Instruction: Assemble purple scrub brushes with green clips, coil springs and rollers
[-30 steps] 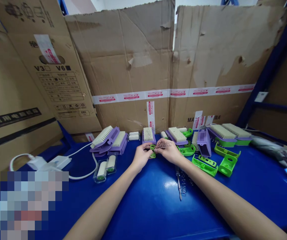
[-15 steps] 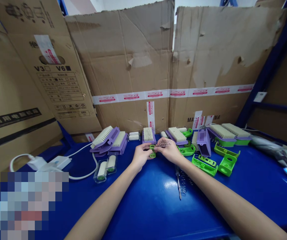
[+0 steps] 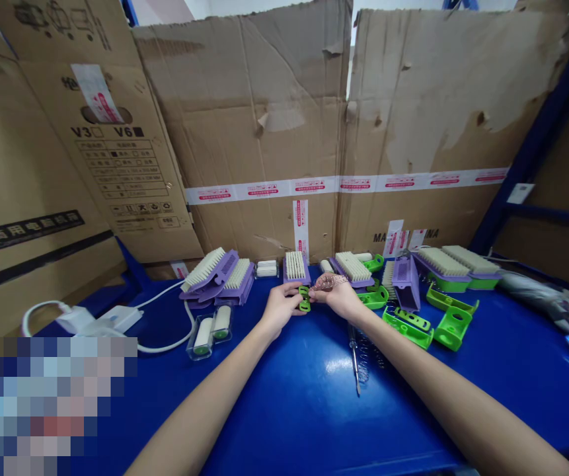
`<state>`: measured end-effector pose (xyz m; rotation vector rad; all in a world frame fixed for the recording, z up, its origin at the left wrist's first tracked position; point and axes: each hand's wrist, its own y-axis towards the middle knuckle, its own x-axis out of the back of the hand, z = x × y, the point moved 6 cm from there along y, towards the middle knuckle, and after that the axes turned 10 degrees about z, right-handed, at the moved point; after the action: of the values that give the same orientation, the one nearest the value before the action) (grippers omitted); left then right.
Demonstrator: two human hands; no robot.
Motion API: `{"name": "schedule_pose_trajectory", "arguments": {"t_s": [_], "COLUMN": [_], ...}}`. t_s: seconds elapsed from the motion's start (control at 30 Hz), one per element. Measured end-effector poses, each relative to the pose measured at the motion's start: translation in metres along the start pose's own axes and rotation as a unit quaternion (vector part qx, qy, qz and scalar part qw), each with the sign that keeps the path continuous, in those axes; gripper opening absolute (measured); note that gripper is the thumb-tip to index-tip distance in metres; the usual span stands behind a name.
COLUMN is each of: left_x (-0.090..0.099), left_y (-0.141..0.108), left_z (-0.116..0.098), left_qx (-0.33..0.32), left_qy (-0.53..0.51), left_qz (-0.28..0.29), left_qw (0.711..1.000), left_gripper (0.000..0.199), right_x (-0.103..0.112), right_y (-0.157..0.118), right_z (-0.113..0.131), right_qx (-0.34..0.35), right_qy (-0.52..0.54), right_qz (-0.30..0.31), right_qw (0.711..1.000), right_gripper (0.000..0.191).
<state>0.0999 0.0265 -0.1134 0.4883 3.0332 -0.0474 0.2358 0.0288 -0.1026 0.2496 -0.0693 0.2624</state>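
Note:
Over the middle of the blue table, my left hand [image 3: 283,309] pinches a small green slotted plate [image 3: 304,299] between thumb and fingers. My right hand [image 3: 342,299] is closed on a coiled metal spring [image 3: 330,282], which sticks out above its fingers. The right fingertips meet the right edge of the plate; where they touch, I cannot make out the detail. Just beyond both hands stands a purple brush [image 3: 295,266] with pale bristles. A screwdriver-like metal tool [image 3: 355,360] lies below the right wrist, beside another loose spring [image 3: 363,360].
Green housings [image 3: 453,327] and more purple brushes [image 3: 351,266] lie on the right. Purple brushes [image 3: 209,271] and rollers in clear cases [image 3: 203,336] sit on the left, near a white charger with cable [image 3: 120,318]. Cardboard [image 3: 264,132] walls the back.
The view has shifted slightly. Both hands stay in nearly the same place, still holding the green plate and the spring.

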Motion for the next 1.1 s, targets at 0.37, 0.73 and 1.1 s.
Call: {"name": "schedule_pose_trajectory", "arguments": {"t_s": [0.37, 0.73, 1.1], "left_x": [-0.004, -0.004, -0.003], "left_y": [-0.004, -0.004, -0.002], "left_z": [-0.004, -0.006, -0.004], "left_qx": [-0.001, 0.015, 0.026], "left_qy": [-0.009, -0.002, -0.014], "left_qz": [0.032, 0.028, 0.022], "left_qw": [0.999, 1.000, 0.999], "left_gripper": [0.036, 0.036, 0.038], "right_x": [0.002, 0.001, -0.004], "right_y": [0.001, -0.004, -0.009], "right_z": [0.001, 0.008, 0.020], "right_qx": [0.029, 0.047, 0.103], "right_qy": [-0.027, -0.078, -0.154], "right_qz": [0.014, -0.006, 0.018], "right_qw": [0.999, 0.996, 0.983], "right_gripper": [0.028, 0.022, 0.017]}}
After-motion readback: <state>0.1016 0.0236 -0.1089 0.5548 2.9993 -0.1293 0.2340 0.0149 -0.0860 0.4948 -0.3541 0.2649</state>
